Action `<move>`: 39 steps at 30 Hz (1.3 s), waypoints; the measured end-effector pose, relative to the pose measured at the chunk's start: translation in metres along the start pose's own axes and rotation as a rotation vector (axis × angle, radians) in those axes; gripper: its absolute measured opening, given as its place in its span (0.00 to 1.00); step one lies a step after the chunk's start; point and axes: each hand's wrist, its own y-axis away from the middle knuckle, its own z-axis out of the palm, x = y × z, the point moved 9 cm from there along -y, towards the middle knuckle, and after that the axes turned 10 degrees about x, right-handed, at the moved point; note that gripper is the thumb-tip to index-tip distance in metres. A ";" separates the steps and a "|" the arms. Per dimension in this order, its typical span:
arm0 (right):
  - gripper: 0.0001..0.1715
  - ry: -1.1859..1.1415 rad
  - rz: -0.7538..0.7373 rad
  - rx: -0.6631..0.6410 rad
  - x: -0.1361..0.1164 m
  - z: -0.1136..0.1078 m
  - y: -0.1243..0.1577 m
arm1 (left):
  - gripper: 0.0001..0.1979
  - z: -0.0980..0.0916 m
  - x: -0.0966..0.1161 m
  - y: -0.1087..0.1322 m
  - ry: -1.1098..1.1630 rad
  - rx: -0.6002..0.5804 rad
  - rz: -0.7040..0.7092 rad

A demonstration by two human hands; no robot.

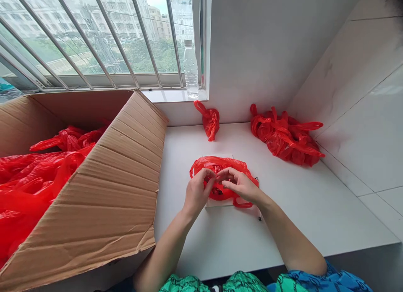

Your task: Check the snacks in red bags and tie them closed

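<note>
A red plastic bag point(231, 161) lies spread on the white counter in front of me, with dark small items showing at its middle. My left hand point(199, 188) is over its left side, thumb and fingers brought together in a pinch. From the right, my right hand point(241, 185) reaches in with bent fingers, its fingertips meeting those of the left. Whatever sits between the fingertips is too small to make out. Under the bag, the edge of a flat white object point(218, 203) shows. One bag handle loops out below my right hand.
A large cardboard box point(110, 174) on the left holds many red bags point(40, 174). A small knotted red bag point(211, 122) rests by the wall; a pile of red bags point(288, 136) fills the back right corner. A water bottle point(190, 71) stands on the sill by the barred window.
</note>
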 end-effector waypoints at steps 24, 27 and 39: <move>0.19 -0.070 0.060 0.110 0.009 -0.014 -0.005 | 0.14 0.010 -0.010 0.005 -0.054 -0.137 -0.152; 0.21 -0.129 0.106 0.144 0.015 -0.016 -0.006 | 0.15 0.016 -0.007 0.007 0.170 -0.179 -0.181; 0.21 -0.173 0.087 0.182 0.019 -0.018 -0.010 | 0.16 0.018 0.002 0.008 0.284 -0.208 -0.120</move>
